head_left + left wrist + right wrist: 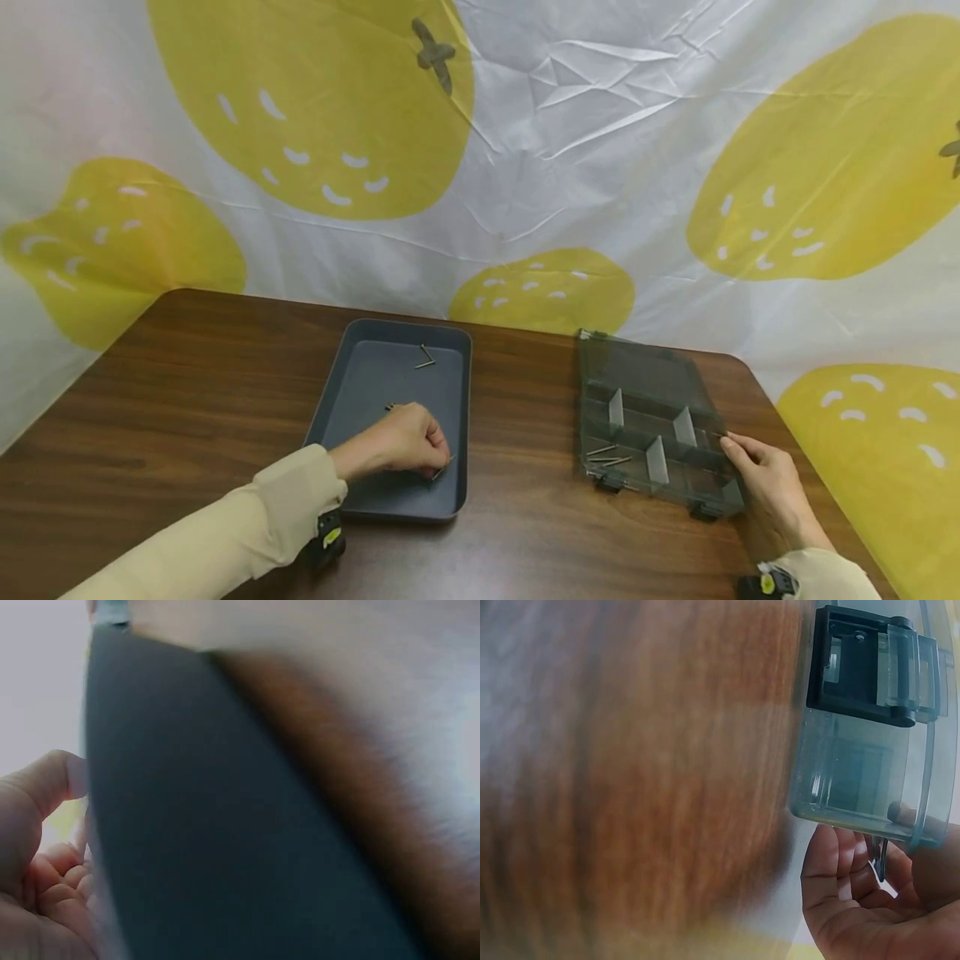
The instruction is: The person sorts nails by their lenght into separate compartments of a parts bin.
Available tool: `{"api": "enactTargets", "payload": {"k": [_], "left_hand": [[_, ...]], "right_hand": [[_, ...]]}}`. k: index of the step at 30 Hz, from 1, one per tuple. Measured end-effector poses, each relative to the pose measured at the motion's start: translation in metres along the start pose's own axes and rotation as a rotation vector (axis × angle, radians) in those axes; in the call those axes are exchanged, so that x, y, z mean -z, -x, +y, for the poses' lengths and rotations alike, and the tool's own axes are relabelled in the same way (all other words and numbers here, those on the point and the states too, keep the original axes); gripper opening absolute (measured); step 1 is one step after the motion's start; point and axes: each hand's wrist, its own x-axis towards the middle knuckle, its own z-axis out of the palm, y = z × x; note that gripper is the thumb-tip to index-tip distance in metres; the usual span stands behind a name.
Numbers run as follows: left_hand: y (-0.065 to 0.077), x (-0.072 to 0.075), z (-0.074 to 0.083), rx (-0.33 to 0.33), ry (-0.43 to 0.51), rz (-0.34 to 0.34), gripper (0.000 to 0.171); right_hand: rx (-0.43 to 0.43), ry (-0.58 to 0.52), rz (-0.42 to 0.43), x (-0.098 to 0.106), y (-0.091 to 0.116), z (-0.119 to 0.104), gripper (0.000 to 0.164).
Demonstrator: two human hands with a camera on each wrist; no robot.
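Inside the dark grey tray [352, 500], my left hand [401, 440] reaches down and pinches a thin metal screw [438, 473] near the tray's right side. More screws [425, 363] lie towards the tray's far end, and a few small ends [391, 407] show just beyond the hand. My right hand [772, 483] grips the right side of a clear smoky plastic organizer box [637, 367], its thumb on the top edge. In the right wrist view, a thin dark piece [880, 859] shows between the fingers, below the box's corner. Several screws [603, 457] lie in the box's near-left compartment.
Pale dividers [657, 460] split the box into compartments, and black latches [705, 510] line its near side. Brown wooden table [525, 467] lies between tray and box. A white curtain [525, 167] with yellow fruit prints hangs behind the table.
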Motion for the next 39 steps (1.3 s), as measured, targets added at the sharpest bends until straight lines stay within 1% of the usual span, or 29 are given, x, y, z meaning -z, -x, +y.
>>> {"api": "enactTargets", "payload": {"k": [3, 6, 9, 13, 16, 19, 23, 26, 30, 34, 37, 39], "left_hand": [[-0.006, 0.007, 0.004, 0.035, 0.084, 0.018, 0.011], [-0.014, 0.012, 0.009, 0.049, 0.171, 0.038, 0.011], [-0.023, 0.013, 0.015, 0.05, 0.25, 0.054, 0.011], [-0.034, 0.009, 0.025, 0.058, 0.351, 0.074, 0.013], [-0.043, 0.005, 0.033, 0.069, 0.443, 0.088, 0.012], [-0.051, 0.0, 0.042, 0.079, 0.515, 0.103, 0.011], [-0.061, -0.006, 0.053, 0.084, 0.6, 0.116, 0.013], [-0.069, -0.012, 0.059, 0.072, 0.671, 0.12, 0.015], [-0.077, -0.02, 0.068, 0.055, 0.727, 0.125, 0.016], [-0.083, -0.026, 0.074, 0.071, 0.761, 0.127, 0.016], [-0.088, -0.031, 0.077, 0.089, 0.781, 0.133, 0.017], [-0.091, -0.034, 0.079, 0.098, 0.797, 0.135, 0.017]], "right_hand": [[-0.003, -0.001, 0.0, 0.0, 0.0, -0.001, 0.054], [-0.006, -0.018, -0.011, 0.0, 0.001, -0.001, 0.055], [-0.011, -0.03, -0.02, 0.0, 0.002, -0.001, 0.056], [-0.009, -0.035, -0.026, 0.0, 0.002, -0.001, 0.057], [-0.003, -0.033, -0.036, 0.001, 0.002, 0.0, 0.059], [-0.007, -0.034, -0.046, 0.002, 0.003, 0.0, 0.06], [-0.003, -0.011, -0.026, 0.001, 0.003, 0.001, 0.057], [-0.002, -0.004, -0.012, 0.001, 0.002, 0.001, 0.055], [-0.016, -0.027, -0.028, 0.001, 0.004, 0.0, 0.058], [-0.007, -0.03, -0.018, 0.0, 0.004, 0.001, 0.058], [0.007, -0.012, 0.003, 0.0, 0.003, 0.001, 0.056], [0.006, -0.016, 0.0, 0.0, 0.003, 0.001, 0.056]]}}
